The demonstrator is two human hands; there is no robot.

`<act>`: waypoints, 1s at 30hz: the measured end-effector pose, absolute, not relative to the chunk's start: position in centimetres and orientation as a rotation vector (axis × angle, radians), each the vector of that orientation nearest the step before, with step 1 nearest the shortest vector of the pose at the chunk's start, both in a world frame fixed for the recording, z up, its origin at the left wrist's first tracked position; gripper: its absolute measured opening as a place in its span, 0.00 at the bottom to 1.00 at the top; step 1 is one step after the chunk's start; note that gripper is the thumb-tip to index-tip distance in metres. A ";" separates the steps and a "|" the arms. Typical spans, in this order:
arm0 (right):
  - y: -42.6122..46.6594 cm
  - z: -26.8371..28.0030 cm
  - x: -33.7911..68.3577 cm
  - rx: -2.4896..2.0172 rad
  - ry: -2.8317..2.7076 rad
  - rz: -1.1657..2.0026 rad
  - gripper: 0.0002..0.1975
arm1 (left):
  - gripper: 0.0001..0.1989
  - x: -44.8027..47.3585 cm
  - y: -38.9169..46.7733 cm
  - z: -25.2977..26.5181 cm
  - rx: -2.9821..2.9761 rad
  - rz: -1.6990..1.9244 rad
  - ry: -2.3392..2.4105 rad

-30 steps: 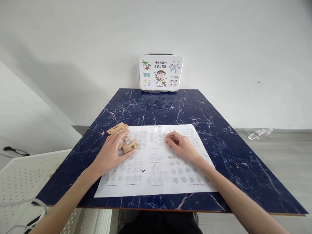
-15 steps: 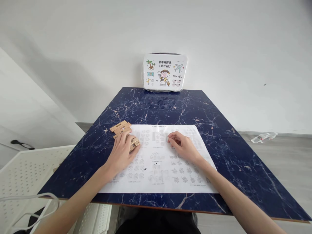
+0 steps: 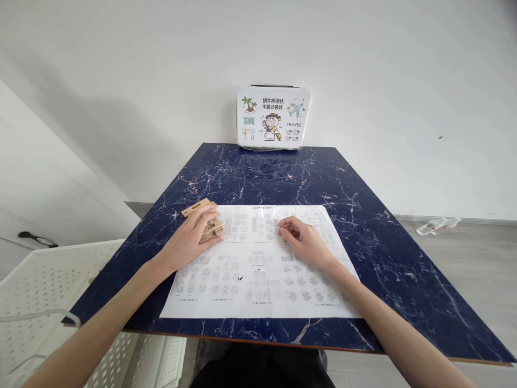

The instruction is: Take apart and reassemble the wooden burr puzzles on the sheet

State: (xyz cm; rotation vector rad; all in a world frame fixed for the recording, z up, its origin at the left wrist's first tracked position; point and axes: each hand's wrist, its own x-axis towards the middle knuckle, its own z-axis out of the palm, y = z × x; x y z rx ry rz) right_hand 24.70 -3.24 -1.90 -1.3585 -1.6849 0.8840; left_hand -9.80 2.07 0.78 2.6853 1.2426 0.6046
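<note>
At the paper's upper left corner, my left hand (image 3: 188, 235) reaches over several notched wooden blocks (image 3: 212, 231). Its fingers lie across their far side and the thumb along the near side, closed around them. One slotted block (image 3: 197, 207) shows beyond the fingers; the palm hides part of the group. My right hand (image 3: 302, 237) rests on the right half of the printed paper sheet (image 3: 258, 291), fingers curled in and thumb near the index finger. Nothing shows in its grasp. Rows of small line drawings cover the sheet.
The sheet lies on a dark blue marbled table (image 3: 266, 178). A white case with cartoon pictures (image 3: 274, 118) stands at the far edge against the wall. White perforated shelving (image 3: 52, 275) is at the left. A clear plastic item (image 3: 438, 226) lies on the floor at right.
My left hand has shifted left and slightly away from me, and the nearer wooden blocks have moved left under it, closer together. My right hand has stayed put.
</note>
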 end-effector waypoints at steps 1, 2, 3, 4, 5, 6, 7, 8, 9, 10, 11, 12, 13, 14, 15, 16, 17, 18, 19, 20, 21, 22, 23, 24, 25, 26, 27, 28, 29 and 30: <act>-3.2 -1.9 24.7 -1.357 -1.686 0.883 0.07 | 0.26 -10.0 1.9 0.8 2.722 0.625 1.252; -3.2 -2.0 24.7 -1.356 -1.686 0.882 0.07 | 0.26 -10.3 1.7 0.8 2.755 0.643 1.272; -3.2 -2.0 24.7 -1.356 -1.688 0.882 0.07 | 0.26 -10.5 1.5 0.8 2.782 0.660 1.299; -3.2 -2.0 24.7 -1.358 -1.690 0.882 0.07 | 0.26 -10.8 1.2 0.8 2.802 0.680 1.332; -3.2 -2.0 24.7 -1.362 -1.691 0.880 0.07 | 0.27 -11.1 0.9 0.8 2.812 0.706 1.365; -3.2 -2.0 24.7 -1.367 -1.691 0.876 0.07 | 0.27 -11.4 0.6 0.7 2.813 0.737 1.398; -3.2 -2.0 24.7 -1.373 -1.691 0.872 0.07 | 0.28 -11.6 0.4 0.6 2.807 0.771 1.429; -3.2 -2.0 24.7 -1.378 -1.691 0.871 0.07 | 0.28 -11.9 0.2 0.5 2.795 0.803 1.457; -3.2 -1.9 24.7 -1.381 -1.690 0.872 0.07 | 0.28 -12.0 0.1 0.5 2.777 0.834 1.487; -3.3 -1.9 24.7 -1.382 -1.688 0.873 0.07 | 0.28 -12.1 0.1 0.4 2.757 0.858 1.519; -3.3 -2.0 24.7 -1.381 -1.688 0.874 0.07 | 0.28 -12.1 0.0 0.3 2.736 0.876 1.551; -3.3 -2.0 24.7 -1.380 -1.689 0.872 0.07 | 0.28 -12.0 0.0 0.3 2.716 0.890 1.579; -3.3 -2.0 24.7 -1.379 -1.691 0.868 0.07 | 0.28 -11.9 -0.1 0.2 2.696 0.902 1.602; -3.3 -2.1 24.7 -1.378 -1.693 0.861 0.08 | 0.28 -11.8 -0.3 0.2 2.679 0.911 1.616; -3.3 -2.1 24.7 -1.376 -1.696 0.857 0.08 | 0.27 -11.6 -0.6 0.2 2.666 0.915 1.622; -3.3 -2.2 24.7 -1.376 -1.699 0.858 0.08 | 0.27 -11.5 -1.0 0.3 2.656 0.914 1.621; -3.4 -2.1 24.7 -1.376 -1.702 0.863 0.09 | 0.27 -11.3 -1.5 0.3 2.646 0.910 1.620; -3.5 -2.1 24.7 -1.379 -1.706 0.869 0.09 | 0.26 -11.3 -2.1 0.5 2.634 0.896 1.620; -3.6 -1.9 24.7 -1.381 -1.711 0.874 0.09 | 0.25 -11.3 -2.8 0.6 2.612 0.885 1.629; -3.9 -1.7 24.8 -1.384 -1.718 0.877 0.09 | 0.23 -11.3 -3.6 0.8 2.583 0.874 1.641; -4.2 -1.5 24.9 -1.387 -1.731 0.878 0.09 | 0.22 -11.5 -4.4 0.9 2.538 0.874 1.665; -4.7 -1.1 25.0 -1.386 -1.747 0.878 0.09 | 0.20 -11.7 -5.3 1.1 2.475 0.882 1.700; -5.3 -0.8 25.1 -1.390 -1.771 0.881 0.10 | 0.18 -12.0 -6.2 1.2 2.407 0.890 1.737; -6.0 -0.4 25.2 -1.401 -1.817 0.885 0.10 | 0.17 -12.3 -7.1 1.2 2.338 0.881 1.761; -6.9 -0.1 25.3 -1.414 -1.861 0.883 0.09 | 0.16 -12.6 -7.9 1.2 2.263 0.854 1.773; -7.9 0.3 25.4 -1.425 -1.890 0.883 0.09 | 0.15 -12.9 -8.7 1.2 2.179 0.831 1.781; -9.0 0.5 25.4 -1.438 -1.882 0.867 0.09 | 0.15 -13.1 -9.5 1.0 2.112 0.811 1.779; -10.1 0.7 25.3 -1.444 -1.863 0.866 0.10 | 0.16 -13.3 -10.1 0.9 2.068 0.799 1.784; -11.2 0.7 25.1 -1.458 -1.812 0.858 0.09 | 0.17 -13.5 -10.6 0.8 2.041 0.787 1.789; -12.4 0.7 24.9 -1.487 -1.750 0.876 0.10 | 0.18 -13.5 -11.0 0.7 2.023 0.782 1.795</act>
